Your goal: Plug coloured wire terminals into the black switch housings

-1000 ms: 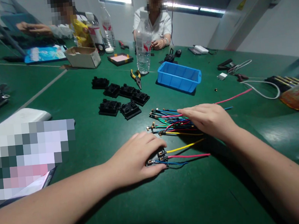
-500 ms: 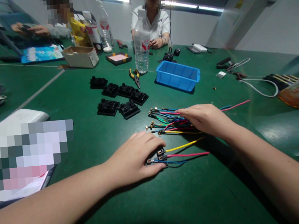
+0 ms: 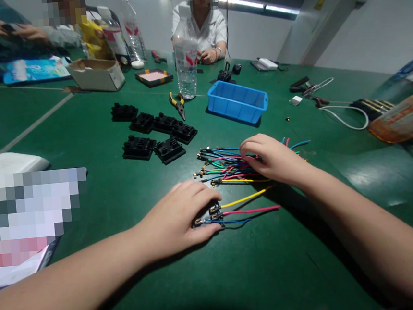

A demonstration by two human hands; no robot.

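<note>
My left hand (image 3: 183, 217) curls round a dark socket-like module (image 3: 208, 217) low over the green table, its fingers and thumb covering the far side and edges. From the module a yellow wire (image 3: 246, 198), a red wire (image 3: 251, 211) and a blue wire (image 3: 230, 220) stick out to the right, with metal terminals at their near ends. Over a heap of coloured wires (image 3: 225, 165) my right hand (image 3: 274, 158) bends its fingers and thumb round some of them. Its fingertips are partly hidden among the wires.
Several black modules (image 3: 139, 147) lie beyond my left hand. Behind the wires stand a blue bin (image 3: 236, 105), pliers (image 3: 178, 105) and a water bottle (image 3: 186, 55). A cardboard box (image 3: 96, 75) is at the back left. A co-worker (image 3: 201, 35) sits opposite; another is at far left.
My right hand's fingers have gone from stretched flat over the wires to bent among them. A long red wire end at the right has shifted. The left hand still holds the module.
</note>
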